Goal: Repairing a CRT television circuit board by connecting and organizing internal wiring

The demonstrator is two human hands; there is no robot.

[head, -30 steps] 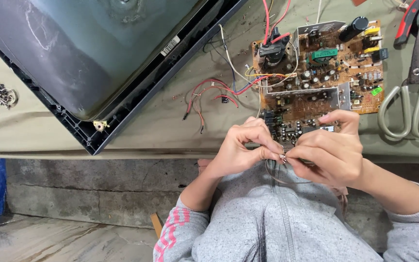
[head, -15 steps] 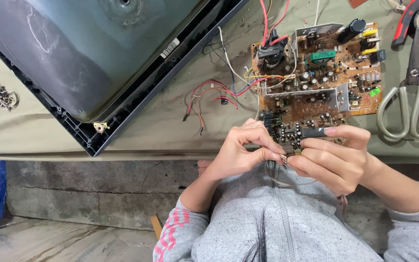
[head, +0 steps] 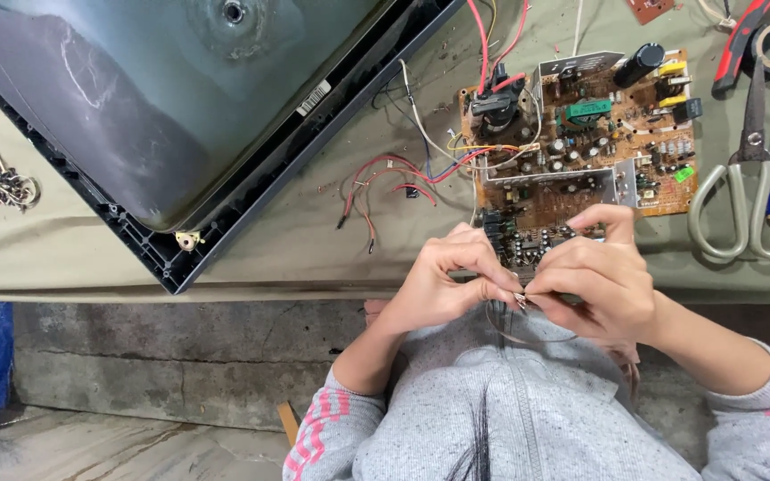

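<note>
Thin wire ends [head: 520, 299] are pinched between the left hand [head: 443, 287] and right hand [head: 603, 283], at six o'clock of the circuit board [head: 581, 142]; the right forefinger has been lowered since earlier, tightening the twist.

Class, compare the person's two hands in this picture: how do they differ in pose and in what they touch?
The left hand curls into a loose fist, pinching the wire ends from the left; the right hand pinches from the right with one finger raised. The right hand overlaps the circuit board more than the left hand. Both meet at the wire ends.
</note>
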